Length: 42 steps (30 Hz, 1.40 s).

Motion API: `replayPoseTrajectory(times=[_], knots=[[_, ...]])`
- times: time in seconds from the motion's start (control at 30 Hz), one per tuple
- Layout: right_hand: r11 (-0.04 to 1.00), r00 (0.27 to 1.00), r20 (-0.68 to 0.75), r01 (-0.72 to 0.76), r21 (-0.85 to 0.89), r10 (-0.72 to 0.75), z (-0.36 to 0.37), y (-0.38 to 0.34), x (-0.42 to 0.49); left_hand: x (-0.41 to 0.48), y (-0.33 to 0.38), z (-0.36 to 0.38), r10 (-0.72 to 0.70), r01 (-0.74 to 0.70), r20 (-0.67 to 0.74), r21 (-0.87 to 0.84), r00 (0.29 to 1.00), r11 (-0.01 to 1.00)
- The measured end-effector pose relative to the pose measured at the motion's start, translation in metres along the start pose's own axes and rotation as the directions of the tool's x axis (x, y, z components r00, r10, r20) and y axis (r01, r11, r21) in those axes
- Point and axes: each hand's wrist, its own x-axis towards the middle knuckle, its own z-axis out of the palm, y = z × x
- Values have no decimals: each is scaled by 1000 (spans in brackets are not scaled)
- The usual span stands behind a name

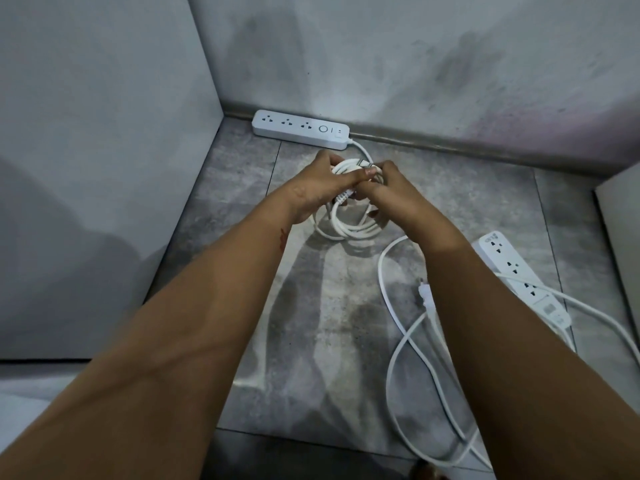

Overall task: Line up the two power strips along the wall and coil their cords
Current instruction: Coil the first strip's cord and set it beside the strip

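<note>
A white power strip lies flat against the back wall's baseboard, its cord running from the right end down into a white coil. My left hand and my right hand both grip the top of that coil, fingers curled round the loops, just in front of the strip. A second white power strip lies at an angle on the floor at the right, partly hidden by my right forearm. Its loose cord sprawls in wide loops over the tiles, and its plug lies beside my forearm.
Grey tiled floor in a corner. A grey wall stands on the left, the stained back wall runs across the rear, and a panel edge juts in at the right.
</note>
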Motion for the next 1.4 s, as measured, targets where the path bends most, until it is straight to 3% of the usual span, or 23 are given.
replayPoseTrajectory(times=[0.2, 0.33, 0.5, 0.57, 0.7, 0.8, 0.97, 1.13, 1.4], knots=[[998, 994, 105, -10, 54, 4, 1, 4, 0, 0, 1, -9, -49, 55, 84, -65, 995, 996], [1000, 1000, -15, 17, -19, -18, 6, 5, 4, -5, 8, -8, -81, 104, 159, -139, 984, 985], [993, 985, -173, 33, 117, -13, 6, 7, 3, -10, 20, -9, -84, 107, 108, -233, 991, 967], [980, 981, -195, 49, 193, -11, 4, 3, 3, -9, 19, -13, -86, 101, 91, -177, 992, 979], [941, 978, -208, 59, 334, 13, -2, -6, 5, -7, 8, -17, -88, 78, 79, 116, 993, 990], [929, 977, -212, 64, 364, 15, -3, -8, 4, -5, -2, -19, -94, 87, 27, 207, 995, 974], [898, 987, -155, 40, 437, 32, -6, -7, 4, 16, -24, -29, -121, 183, -202, 322, 972, 929], [890, 995, -98, 29, 456, 18, -9, -6, 4, 32, -40, -34, -96, 199, -400, 225, 911, 954], [877, 998, -55, 15, 481, 14, -18, 8, 7, 53, -39, -27, -204, 206, -298, -26, 933, 978]])
